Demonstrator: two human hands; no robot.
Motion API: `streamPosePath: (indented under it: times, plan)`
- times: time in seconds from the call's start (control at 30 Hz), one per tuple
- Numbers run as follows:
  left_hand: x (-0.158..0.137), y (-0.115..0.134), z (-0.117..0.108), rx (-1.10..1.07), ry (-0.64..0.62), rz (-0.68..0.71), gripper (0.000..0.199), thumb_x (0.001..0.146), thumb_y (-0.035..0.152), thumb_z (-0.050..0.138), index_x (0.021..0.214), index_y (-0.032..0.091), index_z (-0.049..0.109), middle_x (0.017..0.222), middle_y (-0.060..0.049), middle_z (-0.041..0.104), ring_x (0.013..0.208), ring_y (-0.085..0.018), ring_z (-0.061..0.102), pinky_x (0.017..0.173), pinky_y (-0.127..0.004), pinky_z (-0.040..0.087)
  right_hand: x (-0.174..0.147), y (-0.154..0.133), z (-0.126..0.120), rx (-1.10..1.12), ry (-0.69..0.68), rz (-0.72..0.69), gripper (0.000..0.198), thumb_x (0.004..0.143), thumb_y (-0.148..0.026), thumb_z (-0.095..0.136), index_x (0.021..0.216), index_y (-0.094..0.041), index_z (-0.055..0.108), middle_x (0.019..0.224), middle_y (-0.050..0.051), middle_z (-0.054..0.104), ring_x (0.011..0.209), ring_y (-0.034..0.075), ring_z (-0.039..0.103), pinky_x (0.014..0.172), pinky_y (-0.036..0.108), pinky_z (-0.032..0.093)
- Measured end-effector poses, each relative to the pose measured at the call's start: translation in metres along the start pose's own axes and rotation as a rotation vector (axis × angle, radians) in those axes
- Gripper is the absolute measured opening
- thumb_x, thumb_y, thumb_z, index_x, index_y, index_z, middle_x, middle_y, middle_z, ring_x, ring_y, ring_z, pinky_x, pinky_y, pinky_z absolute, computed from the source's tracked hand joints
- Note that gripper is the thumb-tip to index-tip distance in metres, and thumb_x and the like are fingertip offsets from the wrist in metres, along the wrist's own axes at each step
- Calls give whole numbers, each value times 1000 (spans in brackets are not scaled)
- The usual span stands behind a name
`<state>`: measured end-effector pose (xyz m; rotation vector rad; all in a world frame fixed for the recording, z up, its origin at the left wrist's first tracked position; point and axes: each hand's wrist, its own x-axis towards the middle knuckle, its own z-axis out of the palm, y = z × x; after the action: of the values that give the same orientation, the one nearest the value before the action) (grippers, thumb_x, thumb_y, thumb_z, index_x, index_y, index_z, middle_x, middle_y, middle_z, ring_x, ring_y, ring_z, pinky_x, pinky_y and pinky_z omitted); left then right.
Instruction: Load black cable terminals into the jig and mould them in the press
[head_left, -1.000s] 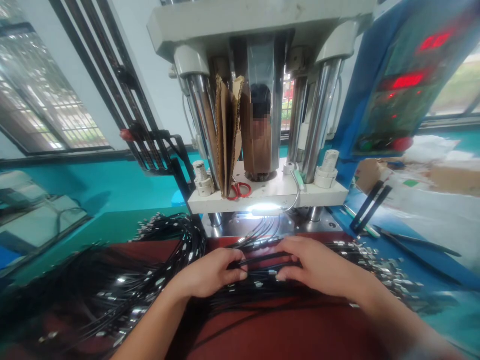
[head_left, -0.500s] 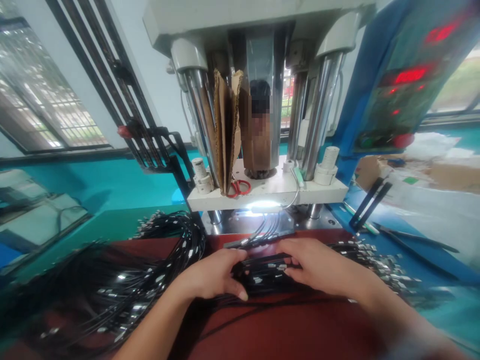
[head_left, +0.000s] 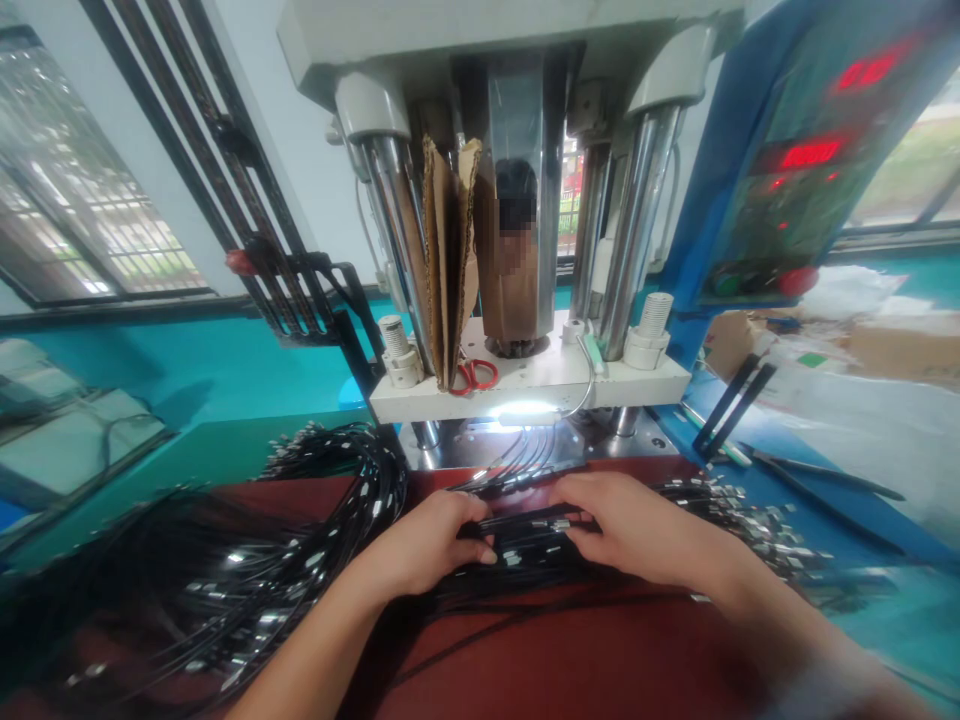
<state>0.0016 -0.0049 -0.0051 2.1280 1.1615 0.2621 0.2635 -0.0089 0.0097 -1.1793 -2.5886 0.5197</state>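
Note:
Black cables [head_left: 525, 570] with small silver connectors lie in a bundle across the red mat [head_left: 585, 650]. My left hand [head_left: 435, 545] is closed on a black cable at the left of this bundle, thumb drawn in toward the fingers. At the right, my right hand [head_left: 630, 525] is closed on a cable close to its silver connector [head_left: 556, 525]; some of its fingertips are hidden. Just beyond my hands, several thin cables [head_left: 529, 455] run from the lit press base [head_left: 487, 450] toward me.
A white press [head_left: 622, 385] stands in front, with red-handled scissors [head_left: 480, 376] and folded cardboard [head_left: 448, 270] on its plate. A large cable pile [head_left: 255, 580] lies left. Black pliers-like tools [head_left: 825, 475] rest right, below a blue control box [head_left: 795, 200].
The fingers and thumb of my left hand have drawn closer together around the cable. My right hand has stayed nearly in place. The view has shifted slightly.

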Motion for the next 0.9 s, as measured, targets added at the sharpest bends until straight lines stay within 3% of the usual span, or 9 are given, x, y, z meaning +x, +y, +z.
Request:
streamPosePath:
  times: [0.23,0.37,0.47,0.57,0.67,0.77,0.9]
  plan:
    - [-4,7,0,127,55,6,14,80,32,57,76,19,58,84,-2,62,74,-17,55,67,-26,36,0,1,2,8,11,7,11,80,-17,56,89,-20,60,83,1,63,75,16,56,65,25,40]
    - [-8,10,-4,98,50,19,15,84,33,53,90,20,60,93,-4,61,83,-19,55,74,-28,38,-3,1,-2,4,-1,1,9,81,-19,55,89,-20,59,84,0,63,77,16,56,66,26,41]
    - [-11,9,-11,-60,19,5,21,85,39,53,93,20,60,90,-3,61,80,-18,53,73,-27,38,-8,-1,-6,29,-9,-6,30,76,-25,65,105,-23,58,99,1,64,89,18,57,78,29,42]
    - [-12,5,-19,-387,-88,6,24,85,42,53,88,18,58,75,1,57,67,-13,49,64,-24,37,-11,-7,-3,-8,67,16,60,70,-36,74,124,-25,50,116,4,59,105,23,51,93,36,38]
    - [-13,-2,-25,-605,-92,56,25,85,41,55,81,16,56,65,2,54,61,-11,46,63,-23,35,-9,-9,10,-126,204,65,52,81,-41,63,127,-22,48,115,8,59,104,26,51,94,42,36]
    - [-13,-10,-27,-697,-82,107,27,83,40,58,76,14,55,61,2,54,58,-10,45,59,-23,32,-8,-3,19,-266,286,113,39,86,-28,57,122,-16,52,108,11,61,100,27,52,91,43,37]
    - [-11,-14,-23,-741,-118,79,27,79,39,63,75,13,56,59,3,52,53,-8,45,54,-22,31,-18,6,-5,-436,293,131,25,84,-14,51,106,-17,61,95,9,65,92,25,56,84,40,38]
